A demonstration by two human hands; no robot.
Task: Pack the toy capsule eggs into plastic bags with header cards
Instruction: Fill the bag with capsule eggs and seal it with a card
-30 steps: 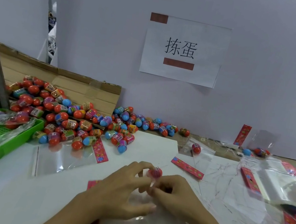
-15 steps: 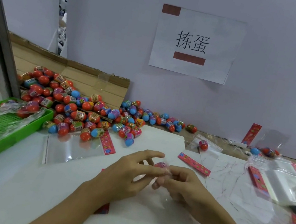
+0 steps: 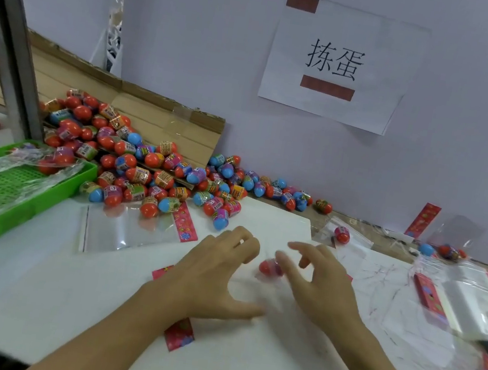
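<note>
Landmark: the egg (image 3: 268,267) lying on the white table (image 3: 242,359) between the two hands. Left hand (image 3: 216,275) sits just left of the egg, fingers spread and relaxed, thumb out toward the viewer, grip open and holding nothing; right hand (image 3: 316,287) sits just right of it, fingers loosely splayed, one fingertip blurred across the egg's right end, grip also open. Likely reason for the pose: both hands bracket the egg so it cannot roll off while it rests in its bag, a judgement only. The egg looks red-orange at its left end with a printed pink band toward the right, glossy, slightly motion-blurred; a faint clear film seems to lie around it, cannot tell whether the bag is sealed. A red header card (image 3: 179,335) pokes out under the left wrist, nearer the viewer than the egg, probably this bag's card. Far left of the egg lies the loose egg pile (image 3: 144,166) spilling from a cardboard box (image 3: 167,119), kept within reach as stock. An empty flat bag (image 3: 128,231) lies left of the egg, ready for use. Beyond the egg to the right, a bagged egg (image 3: 342,234) lies apart.
</note>
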